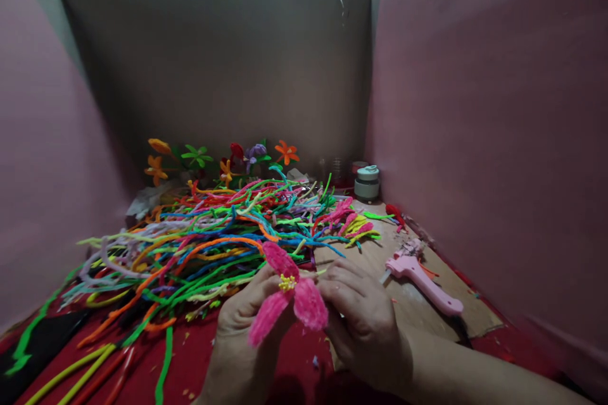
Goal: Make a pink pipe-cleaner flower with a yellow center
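Note:
A pink fuzzy flower (pixel 311 305) with three petals and a yellow centre (pixel 287 283) faces the camera between my two hands. Behind its left petals is my left hand (pixel 251 323), closed on the flower from below; its fingertips are mostly hidden by the petals. On the other side my right hand (pixel 363 319) has its fingers curled together beside the right petal, and what lies within them is hidden. A big heap of colourful pipe cleaners (pixel 209 253) lies just beyond my hands.
A pink glue gun (pixel 425 283) lies on cardboard (pixel 446 329) at the right. Pink and yellow petal pieces (pixel 354 221) and a lidded jar (pixel 367 185) are further back. Finished flowers (pixel 197 155) stand by the back wall; pink walls rise at both sides.

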Tool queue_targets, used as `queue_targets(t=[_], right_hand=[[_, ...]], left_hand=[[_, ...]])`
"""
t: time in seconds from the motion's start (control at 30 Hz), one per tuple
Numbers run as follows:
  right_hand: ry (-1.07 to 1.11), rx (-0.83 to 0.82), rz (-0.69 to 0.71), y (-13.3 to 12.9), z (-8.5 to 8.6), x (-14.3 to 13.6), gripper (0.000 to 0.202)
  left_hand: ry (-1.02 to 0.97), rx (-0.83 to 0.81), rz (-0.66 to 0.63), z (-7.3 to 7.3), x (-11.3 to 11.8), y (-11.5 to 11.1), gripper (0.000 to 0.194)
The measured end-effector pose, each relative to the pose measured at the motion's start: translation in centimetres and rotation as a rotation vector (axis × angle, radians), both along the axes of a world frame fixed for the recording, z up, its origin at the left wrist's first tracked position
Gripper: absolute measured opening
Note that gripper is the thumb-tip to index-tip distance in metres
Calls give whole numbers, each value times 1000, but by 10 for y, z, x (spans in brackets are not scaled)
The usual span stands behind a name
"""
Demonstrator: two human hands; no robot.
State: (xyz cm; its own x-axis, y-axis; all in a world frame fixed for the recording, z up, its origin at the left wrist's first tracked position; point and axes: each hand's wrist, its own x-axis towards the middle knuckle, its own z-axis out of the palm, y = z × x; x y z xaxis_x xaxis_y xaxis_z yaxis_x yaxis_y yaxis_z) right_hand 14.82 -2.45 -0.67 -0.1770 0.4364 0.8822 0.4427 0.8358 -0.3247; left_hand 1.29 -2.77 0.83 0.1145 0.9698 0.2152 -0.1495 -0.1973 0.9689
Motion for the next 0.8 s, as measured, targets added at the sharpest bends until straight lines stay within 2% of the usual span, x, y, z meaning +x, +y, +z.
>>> queue_targets(t=[0.2,0.3,0.37,0.47,0.57,0.7,0.73,0.8], right_hand=[[-34,-41,40,2,-3,-2,13],[-151,-121,99,4,5,1,15],[-153,-208,126,7,15,7,15],[67,-415,105,18,34,26,15],[275,-685,69,35,49,56,18],[365,-725,-51,65,51,98,20],[325,-751,-138,73,49,106,21],[62,-796,-388,88,41,117,23]], left_hand=[[-10,-4,3,-11,-11,7,6],[-134,-116,74,-7,-15,11,12],[-223,-212,116,0,-16,15,17],[-258,-216,113,6,-18,24,20],[-268,-217,71,4,-19,31,21],[-291,-261,-15,-3,-18,35,22],[-282,-267,-37,-3,-18,35,20],[-274,-272,-68,-4,-17,35,17]])
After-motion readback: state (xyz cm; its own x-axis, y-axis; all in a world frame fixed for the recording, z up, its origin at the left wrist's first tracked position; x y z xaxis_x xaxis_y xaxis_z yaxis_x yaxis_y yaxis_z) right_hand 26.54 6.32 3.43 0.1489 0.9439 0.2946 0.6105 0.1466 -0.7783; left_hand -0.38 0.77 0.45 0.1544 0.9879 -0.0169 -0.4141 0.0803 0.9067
